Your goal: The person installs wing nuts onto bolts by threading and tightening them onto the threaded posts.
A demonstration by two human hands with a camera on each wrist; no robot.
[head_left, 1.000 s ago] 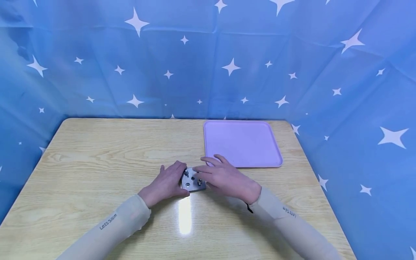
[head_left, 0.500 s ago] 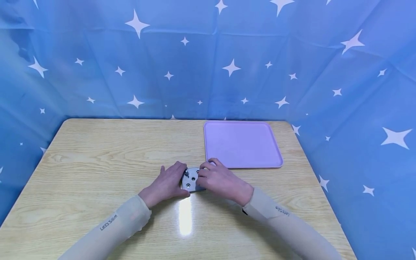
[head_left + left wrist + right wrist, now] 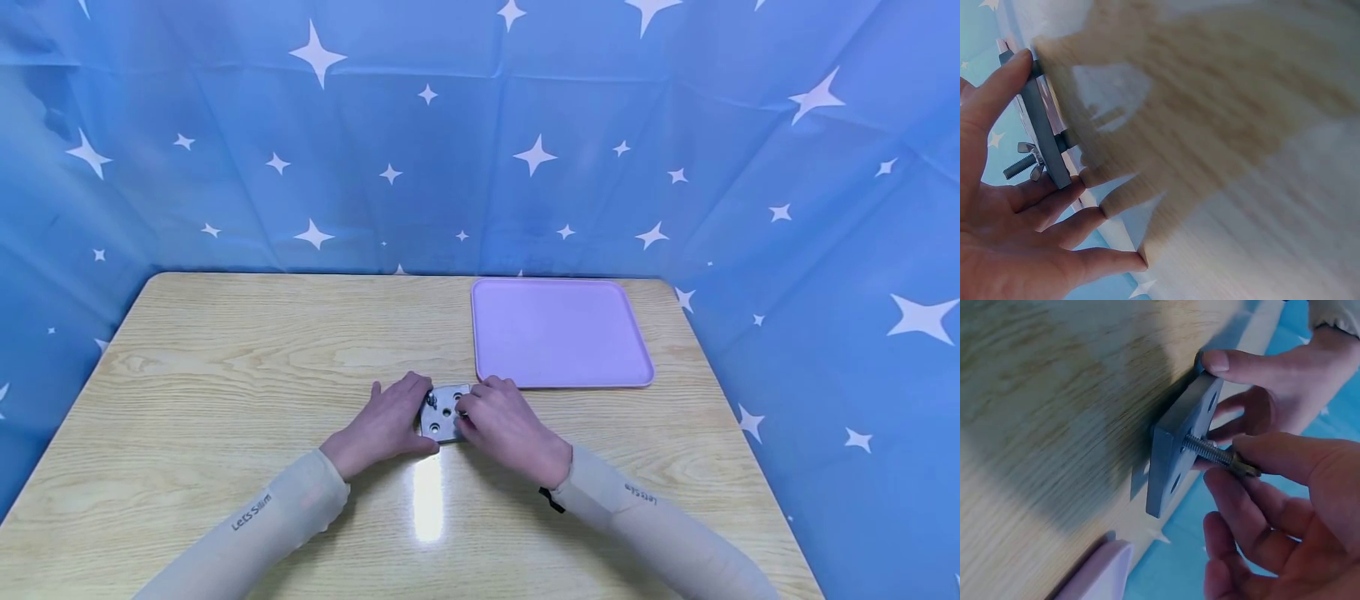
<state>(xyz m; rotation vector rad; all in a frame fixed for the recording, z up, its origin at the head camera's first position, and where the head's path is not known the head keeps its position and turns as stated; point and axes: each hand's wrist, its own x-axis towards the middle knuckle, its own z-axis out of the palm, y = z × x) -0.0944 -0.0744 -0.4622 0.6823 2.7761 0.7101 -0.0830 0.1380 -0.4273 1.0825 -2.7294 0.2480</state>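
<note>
A grey metal plate [image 3: 448,428] with several holes lies near the table's middle. My left hand [image 3: 386,421] grips its left side, thumb at the near edge and fingertips at the far edge. Close to those fingers, a wing nut [image 3: 1036,164] sits on an upright bolt [image 3: 1019,166]. Dark round studs [image 3: 1066,139] stick out beneath the plate. My right hand [image 3: 512,429] is over the plate's right side. In the right wrist view its thumb and index finger pinch a wing nut [image 3: 1244,467] at the top of a second threaded bolt [image 3: 1207,449].
A light purple tray [image 3: 558,333] lies at the table's back right, its near edge just beyond my right hand. The wood-grain table [image 3: 262,350] ends at a blue star-patterned cloth [image 3: 450,125] behind and at the sides.
My right hand has come down and left from over the plate, and its spread fingers have closed on the wing nut. The left hand and plate have stayed put.
</note>
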